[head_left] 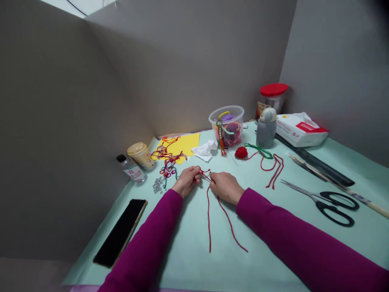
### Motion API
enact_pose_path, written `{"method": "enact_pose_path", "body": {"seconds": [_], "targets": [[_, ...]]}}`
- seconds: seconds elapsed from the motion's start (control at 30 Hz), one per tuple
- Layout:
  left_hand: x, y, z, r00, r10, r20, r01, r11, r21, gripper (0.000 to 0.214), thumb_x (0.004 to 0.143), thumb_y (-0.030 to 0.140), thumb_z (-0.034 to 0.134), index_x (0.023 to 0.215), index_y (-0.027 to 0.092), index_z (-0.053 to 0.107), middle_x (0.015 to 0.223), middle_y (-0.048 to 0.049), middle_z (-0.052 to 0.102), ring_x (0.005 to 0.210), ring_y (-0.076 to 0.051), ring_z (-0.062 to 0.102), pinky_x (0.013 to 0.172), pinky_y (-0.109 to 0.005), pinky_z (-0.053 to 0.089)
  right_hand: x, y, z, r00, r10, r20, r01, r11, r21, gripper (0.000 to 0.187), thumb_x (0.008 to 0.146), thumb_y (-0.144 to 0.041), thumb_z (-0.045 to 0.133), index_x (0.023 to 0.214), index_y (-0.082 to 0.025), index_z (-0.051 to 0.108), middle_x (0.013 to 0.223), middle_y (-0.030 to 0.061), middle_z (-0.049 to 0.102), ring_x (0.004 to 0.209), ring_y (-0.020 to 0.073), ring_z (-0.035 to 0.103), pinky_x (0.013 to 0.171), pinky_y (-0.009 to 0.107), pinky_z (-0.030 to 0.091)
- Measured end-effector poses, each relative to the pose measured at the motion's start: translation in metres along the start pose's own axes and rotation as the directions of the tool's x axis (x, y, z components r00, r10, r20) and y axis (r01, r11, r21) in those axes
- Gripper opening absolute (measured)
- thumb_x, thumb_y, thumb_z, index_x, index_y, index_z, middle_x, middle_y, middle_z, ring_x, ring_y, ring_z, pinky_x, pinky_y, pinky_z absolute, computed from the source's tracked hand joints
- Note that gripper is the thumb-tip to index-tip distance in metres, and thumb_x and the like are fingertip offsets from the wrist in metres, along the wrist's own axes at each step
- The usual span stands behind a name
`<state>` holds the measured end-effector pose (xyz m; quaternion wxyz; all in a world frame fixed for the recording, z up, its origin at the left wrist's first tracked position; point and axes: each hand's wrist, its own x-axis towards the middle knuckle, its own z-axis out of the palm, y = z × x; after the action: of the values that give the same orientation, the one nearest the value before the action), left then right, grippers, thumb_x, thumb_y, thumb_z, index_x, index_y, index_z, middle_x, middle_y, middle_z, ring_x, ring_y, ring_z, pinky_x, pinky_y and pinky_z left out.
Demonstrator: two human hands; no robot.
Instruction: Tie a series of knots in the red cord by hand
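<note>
Red cord (209, 219) runs between both hands over the middle of the table, and its two loose ends trail toward me. My left hand (189, 179) pinches the cord near a small looped or knotted part. Close on its right, my right hand (225, 187) is closed on the same cord, fingertips near the knot. The exact form of the knot is partly hidden by the fingers. Left of my left hand lie small silver beads (158, 185) and tangled coloured cords (169, 167). A white tissue (205, 150) lies just beyond the hands.
Black-handled scissors (322, 200) lie at right, beside a stick and a dark ruler (319, 164). A phone (120, 233) is at front left, near a small bottle (132, 169). Behind stand a clear tub (226, 125), a grey bottle (266, 134) and a tissue pack (299, 132).
</note>
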<state>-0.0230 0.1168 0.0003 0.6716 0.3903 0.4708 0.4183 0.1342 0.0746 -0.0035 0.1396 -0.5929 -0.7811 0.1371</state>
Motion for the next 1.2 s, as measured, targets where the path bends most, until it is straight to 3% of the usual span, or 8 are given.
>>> {"method": "enact_pose_path", "body": {"seconds": [0.17, 0.27, 0.43, 0.67, 0.83, 0.93, 1.03, 1.2], "targets": [[-0.002, 0.003, 0.005, 1.000, 0.018, -0.004, -0.018, 0.987, -0.159, 0.010, 0.080, 0.003, 0.053, 0.080, 0.013, 0.049, 0.071, 0.0035, 0.052, 0.044, 0.004, 0.040, 0.047, -0.003, 0.041, -0.003, -0.002, 0.000, 1.000, -0.008, 0.005, 0.008, 1.000, -0.027, 0.024, 0.081, -0.019, 0.041, 0.092, -0.021, 0.062, 0.088, 0.0094, 0.070, 0.079, 0.0235, 0.062, 0.057, 0.029, 0.028], [-0.006, 0.005, 0.003, 0.999, -0.009, 0.037, 0.015, 0.985, -0.170, 0.008, 0.079, 0.009, 0.057, 0.084, 0.012, 0.052, 0.070, 0.0022, 0.053, 0.049, 0.001, 0.047, 0.050, -0.008, 0.046, -0.004, -0.002, 0.001, 1.000, 0.002, 0.004, -0.002, 0.999, -0.033, 0.024, 0.082, -0.020, 0.041, 0.093, -0.021, 0.062, 0.088, 0.0096, 0.070, 0.080, 0.0237, 0.062, 0.058, 0.029, 0.029], [-0.008, 0.002, 0.000, 0.998, 0.019, 0.054, -0.032, 0.965, 0.260, 0.016, 0.073, 0.017, 0.062, 0.086, 0.015, 0.053, 0.053, 0.0080, 0.042, 0.043, -0.003, 0.042, 0.045, -0.015, 0.045, -0.004, -0.001, 0.001, 1.000, 0.002, 0.004, -0.002, 0.999, -0.047, 0.024, 0.082, -0.020, 0.039, 0.092, -0.021, 0.061, 0.089, 0.0096, 0.070, 0.080, 0.0247, 0.063, 0.058, 0.030, 0.030], [-0.002, -0.008, 0.008, 0.935, 0.347, 0.068, -0.250, 0.512, 0.822, 0.020, 0.076, 0.030, 0.058, 0.090, 0.019, 0.063, 0.053, 0.0072, 0.048, 0.039, -0.006, 0.043, 0.042, -0.019, 0.033, -0.005, -0.003, 0.001, 1.000, 0.000, -0.004, 0.000, 0.999, -0.052, 0.027, 0.083, -0.021, 0.038, 0.098, -0.021, 0.060, 0.091, 0.0087, 0.070, 0.083, 0.0250, 0.062, 0.062, 0.031, 0.034], [-0.001, -0.011, 0.009, 0.832, 0.506, 0.228, -0.363, 0.185, 0.913, 0.020, 0.079, 0.021, 0.052, 0.088, 0.019, 0.070, 0.077, -0.0012, 0.066, 0.070, -0.013, 0.058, 0.069, -0.023, 0.043, -0.006, -0.003, 0.002, 1.000, 0.001, -0.019, -0.002, 0.999, -0.047, 0.026, 0.083, -0.022, 0.038, 0.096, -0.021, 0.061, 0.089, 0.0085, 0.070, 0.083, 0.0258, 0.063, 0.063, 0.031, 0.035], [-0.001, -0.004, 0.008, 0.814, 0.420, 0.400, -0.461, 0.050, 0.886, 0.020, 0.080, 0.021, 0.051, 0.089, 0.019, 0.068, 0.090, -0.0040, 0.068, 0.086, -0.016, 0.059, 0.079, -0.025, 0.042, -0.006, -0.003, 0.002, 1.000, 0.007, -0.003, -0.007, 0.999, -0.041, 0.027, 0.083, -0.022, 0.039, 0.098, -0.021, 0.061, 0.091, 0.0091, 0.069, 0.085, 0.0256, 0.062, 0.065, 0.031, 0.035], [-0.001, 0.011, 0.005, 0.872, 0.224, 0.435, -0.469, 0.128, 0.874, 0.022, 0.083, 0.029, 0.049, 0.087, 0.018, 0.067, 0.077, -0.0027, 0.066, 0.072, -0.015, 0.060, 0.071, -0.024, 0.044, -0.006, -0.003, 0.001, 1.000, 0.007, 0.007, -0.007, 1.000, -0.031, 0.028, 0.083, -0.022, 0.039, 0.102, -0.021, 0.061, 0.093, 0.0092, 0.069, 0.086, 0.0253, 0.062, 0.065, 0.031, 0.035], [-0.001, 0.024, -0.002, 0.981, 0.005, 0.195, -0.164, 0.567, 0.807, 0.023, 0.077, 0.024, 0.052, 0.099, 0.017, 0.058, 0.059, 0.0031, 0.056, 0.051, -0.011, 0.056, 0.052, -0.021, 0.046, -0.006, -0.003, -0.001, 1.000, 0.018, 0.010, -0.018, 0.999, -0.029, 0.026, 0.083, -0.021, 0.038, 0.095, -0.020, 0.061, 0.091, 0.0095, 0.069, 0.083, 0.0249, 0.062, 0.061, 0.031, 0.032]]}}
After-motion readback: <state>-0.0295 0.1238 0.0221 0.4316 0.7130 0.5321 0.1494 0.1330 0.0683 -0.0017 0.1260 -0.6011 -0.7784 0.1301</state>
